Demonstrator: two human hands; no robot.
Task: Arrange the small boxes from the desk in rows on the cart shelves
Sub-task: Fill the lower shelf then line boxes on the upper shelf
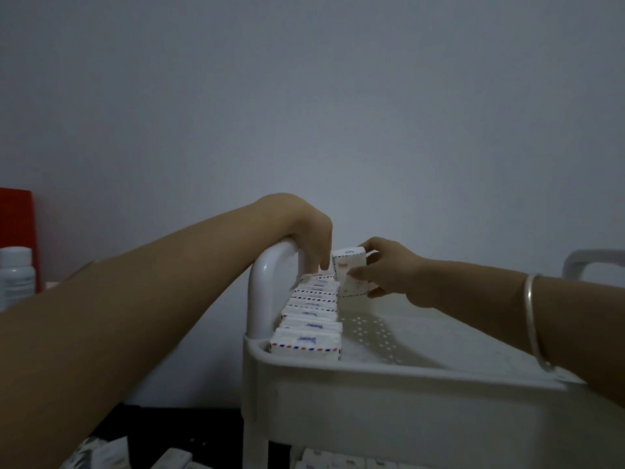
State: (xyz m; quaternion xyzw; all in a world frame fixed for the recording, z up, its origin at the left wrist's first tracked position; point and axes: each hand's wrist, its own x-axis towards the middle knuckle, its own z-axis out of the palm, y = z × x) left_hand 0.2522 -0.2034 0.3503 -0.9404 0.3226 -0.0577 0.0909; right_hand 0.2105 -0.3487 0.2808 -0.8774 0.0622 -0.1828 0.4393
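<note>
A row of several small white boxes (309,319) with red and blue striped edges stands along the left side of the white cart's top shelf (422,336). My left hand (313,231) reaches over the cart handle, its fingertips touching the far end of the row. My right hand (385,272) grips two white boxes (350,270) at the far end of the shelf, just right of the row, the upper one tilted.
The cart's white handle (270,275) arches at the left of the shelf, and another handle (592,262) shows at far right. More boxes (338,462) lie on the lower shelf. A white bottle (15,275) and a red object (17,218) stand at left.
</note>
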